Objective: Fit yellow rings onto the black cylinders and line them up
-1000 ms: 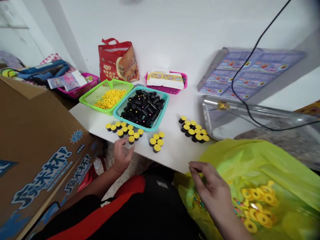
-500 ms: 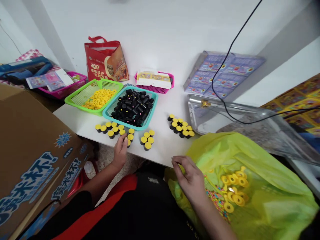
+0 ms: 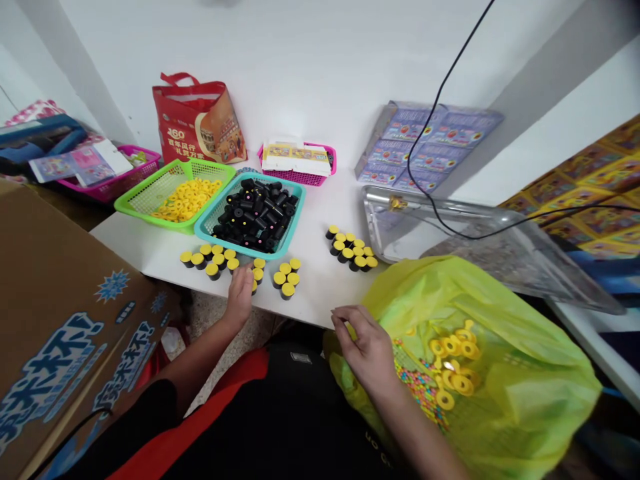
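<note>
Two bare hands: the left hand (image 3: 240, 297), fingers curled, touches yellow-capped black cylinders (image 3: 287, 278), standing in three clusters on a white table (image 3: 315, 293). The right hand (image 3: 363, 347) pinches narrowly at a yellow plastic bag (image 3: 480, 353); anything held is hidden.

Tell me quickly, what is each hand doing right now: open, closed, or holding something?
Left hand: curled at the yellow-topped black cylinders; grip unclear.
Right hand: pinched above the yellow-green plastic bag; whether it holds anything cannot be told.
</note>
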